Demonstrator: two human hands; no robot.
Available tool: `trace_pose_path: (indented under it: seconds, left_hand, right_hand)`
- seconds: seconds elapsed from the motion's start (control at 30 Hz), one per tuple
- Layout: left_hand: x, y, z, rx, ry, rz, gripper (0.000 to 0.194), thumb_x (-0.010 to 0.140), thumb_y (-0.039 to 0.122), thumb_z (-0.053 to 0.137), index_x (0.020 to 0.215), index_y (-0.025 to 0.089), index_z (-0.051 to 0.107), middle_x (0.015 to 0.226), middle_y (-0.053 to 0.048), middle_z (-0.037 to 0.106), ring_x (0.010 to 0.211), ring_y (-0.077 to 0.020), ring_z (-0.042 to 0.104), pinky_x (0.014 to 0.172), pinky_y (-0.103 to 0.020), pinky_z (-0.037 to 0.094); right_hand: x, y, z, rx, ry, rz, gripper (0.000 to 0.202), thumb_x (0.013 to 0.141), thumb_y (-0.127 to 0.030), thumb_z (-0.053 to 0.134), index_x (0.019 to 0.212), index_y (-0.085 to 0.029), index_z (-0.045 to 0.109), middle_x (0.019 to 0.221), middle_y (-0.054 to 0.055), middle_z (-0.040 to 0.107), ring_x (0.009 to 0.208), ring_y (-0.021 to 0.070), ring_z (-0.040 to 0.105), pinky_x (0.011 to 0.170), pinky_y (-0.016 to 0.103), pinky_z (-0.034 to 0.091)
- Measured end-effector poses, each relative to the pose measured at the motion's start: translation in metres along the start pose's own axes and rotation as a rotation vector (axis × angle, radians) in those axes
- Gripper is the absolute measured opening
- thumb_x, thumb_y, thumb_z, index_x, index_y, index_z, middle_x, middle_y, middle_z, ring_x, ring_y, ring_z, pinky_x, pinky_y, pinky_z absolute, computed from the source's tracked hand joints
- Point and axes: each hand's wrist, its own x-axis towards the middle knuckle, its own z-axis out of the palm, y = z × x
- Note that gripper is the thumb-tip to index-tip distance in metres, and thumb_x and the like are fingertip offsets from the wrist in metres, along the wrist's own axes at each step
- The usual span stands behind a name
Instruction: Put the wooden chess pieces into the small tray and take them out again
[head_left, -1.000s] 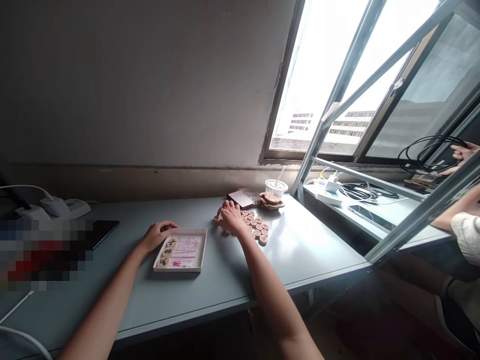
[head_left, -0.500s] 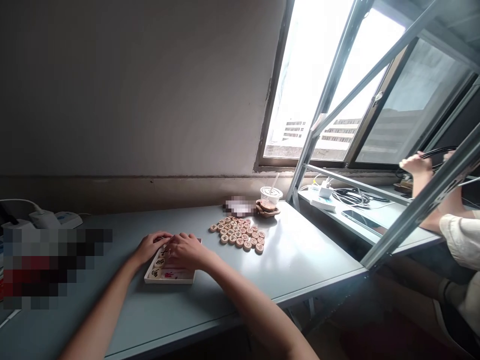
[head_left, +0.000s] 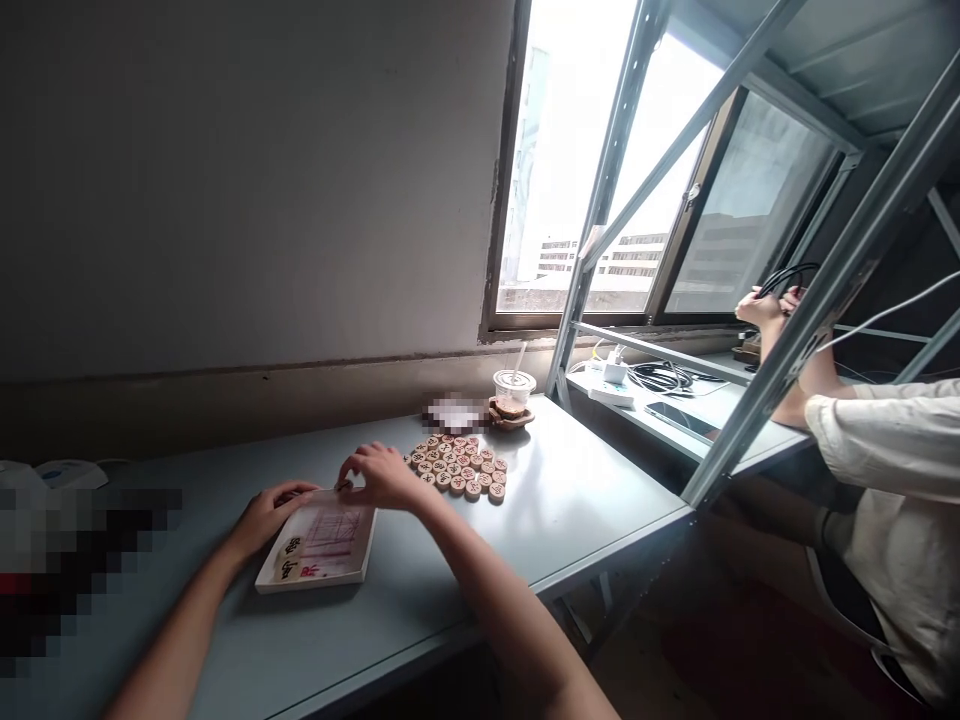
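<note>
A shallow white-edged box lies on the desk, its face showing a purple grid with black and red Chinese characters. My left hand holds the box at its far left corner, thumb and fingers along the edge. At the far edge, my right hand has its fingers bent down and pinched together. Something small and dark shows at those fingertips, too small to name. Just right of this hand, several round wooden Chinese chess pieces lie closely grouped on the desk.
A lidded plastic cup with a straw stands in a brown holder behind the pieces. A metal bed frame rises at the desk's right end. Beyond it, a person handles a black cable near a power strip and a phone.
My right hand has drawn back from over the box to its far edge, uncovering the purple grid. My left hand stays at the box's left side. The view has turned right.
</note>
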Motion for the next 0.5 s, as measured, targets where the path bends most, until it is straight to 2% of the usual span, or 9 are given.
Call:
trace_pose_path:
  seconds: [0.03,0.17,0.27,0.33,0.4,0.5]
  left_hand:
    - [-0.001,0.001,0.0,-0.003,-0.006,-0.009,0.04,0.066,0.051,0.057,0.083,0.017,0.069,0.082,-0.007,0.068,0.071,-0.0222,0.06,0.058,-0.027,0.045]
    - [-0.005,0.005,0.0,-0.021,-0.007,-0.055,0.041,0.065,0.052,0.057,0.082,0.017,0.069,0.079,-0.007,0.067,0.066,-0.0211,0.059,0.052,-0.026,0.042]
    - [-0.006,0.007,0.001,-0.04,0.005,-0.087,0.043,0.062,0.053,0.058,0.082,0.017,0.069,0.08,-0.008,0.067,0.065,-0.0221,0.06,0.05,-0.026,0.042]
    - [-0.006,0.005,0.001,-0.039,0.004,-0.098,0.043,0.063,0.054,0.058,0.083,0.018,0.069,0.08,-0.008,0.067,0.065,-0.0225,0.06,0.05,-0.026,0.043]
    - [-0.004,0.001,0.001,-0.021,-0.014,-0.084,0.043,0.064,0.054,0.057,0.084,0.018,0.069,0.08,-0.007,0.067,0.066,-0.0224,0.061,0.051,-0.027,0.044]
    - [0.001,-0.007,0.0,0.014,-0.014,-0.033,0.042,0.065,0.054,0.056,0.084,0.019,0.07,0.085,-0.008,0.069,0.073,-0.0241,0.062,0.06,-0.029,0.047]
  right_hand:
    - [-0.004,0.01,-0.008,0.028,-0.013,0.059,0.026,0.078,-0.042,0.063,0.096,-0.024,0.062,0.097,0.003,0.06,0.094,0.0194,0.052,0.076,0.031,0.037]
    - [-0.023,0.047,-0.031,-0.005,-0.228,0.281,0.021,0.074,-0.033,0.066,0.092,-0.022,0.064,0.079,0.001,0.063,0.079,0.0183,0.057,0.08,0.034,0.036]
    - [-0.03,0.057,-0.038,-0.057,-0.255,0.35,0.026,0.071,-0.025,0.068,0.096,-0.021,0.063,0.075,0.001,0.064,0.078,0.0195,0.058,0.081,0.035,0.036]
    - [-0.029,0.052,-0.038,-0.023,-0.249,0.32,0.033,0.072,-0.028,0.069,0.104,-0.023,0.06,0.08,0.0,0.065,0.078,0.018,0.059,0.079,0.032,0.037]
    - [-0.024,0.038,-0.032,0.029,-0.209,0.228,0.033,0.077,-0.031,0.065,0.108,-0.026,0.057,0.086,-0.001,0.065,0.08,0.0158,0.059,0.08,0.031,0.038]
    - [-0.012,0.004,-0.007,0.06,-0.094,-0.038,0.027,0.083,-0.032,0.059,0.109,-0.026,0.056,0.104,0.002,0.061,0.095,0.0181,0.057,0.083,0.033,0.039]
